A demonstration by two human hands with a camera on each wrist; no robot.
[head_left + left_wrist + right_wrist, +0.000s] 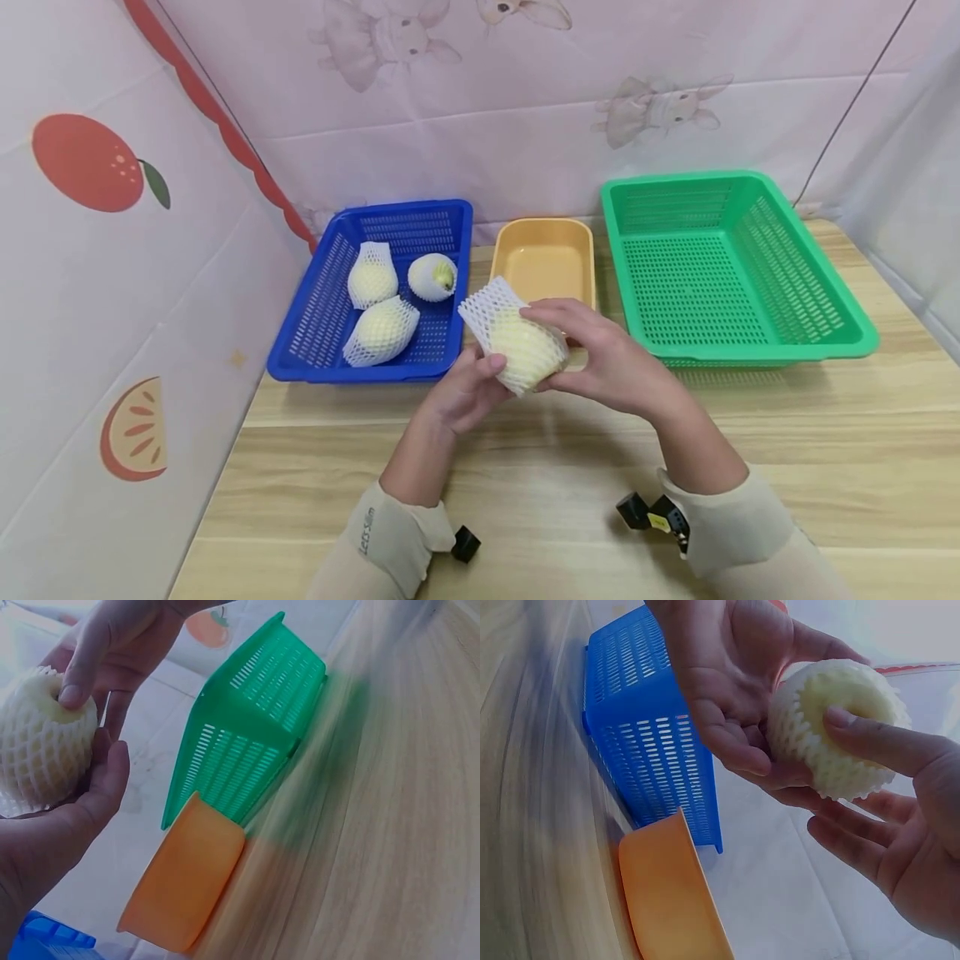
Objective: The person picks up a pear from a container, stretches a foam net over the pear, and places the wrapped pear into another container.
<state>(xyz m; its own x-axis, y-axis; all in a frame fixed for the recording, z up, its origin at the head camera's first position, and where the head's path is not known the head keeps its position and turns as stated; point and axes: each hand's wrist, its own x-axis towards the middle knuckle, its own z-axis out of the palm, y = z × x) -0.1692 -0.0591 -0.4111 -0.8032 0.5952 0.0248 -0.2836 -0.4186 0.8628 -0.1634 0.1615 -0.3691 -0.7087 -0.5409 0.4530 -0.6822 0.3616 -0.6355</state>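
Note:
A pale yellow, roundish fruit in a white foam net sleeve [517,342] is held in the air between both hands, in front of the orange-yellow tray [543,254]. My left hand [468,387] cradles it from below and the left, thumb against the net. From the right, my right hand [611,354] grips the fruit's lower end. In the right wrist view the right thumb presses the bare patch of the fruit [847,705] at the net's opening. Three similar netted fruits lie in the blue basket [360,375], one [433,277] showing a greenish end.
At the right stands a green perforated basket [750,352]. All containers stand along the back of the wood-grain table [540,500], against a pink printed cloth [487,150]. A white cloth with fruit prints [90,308] hangs at the left.

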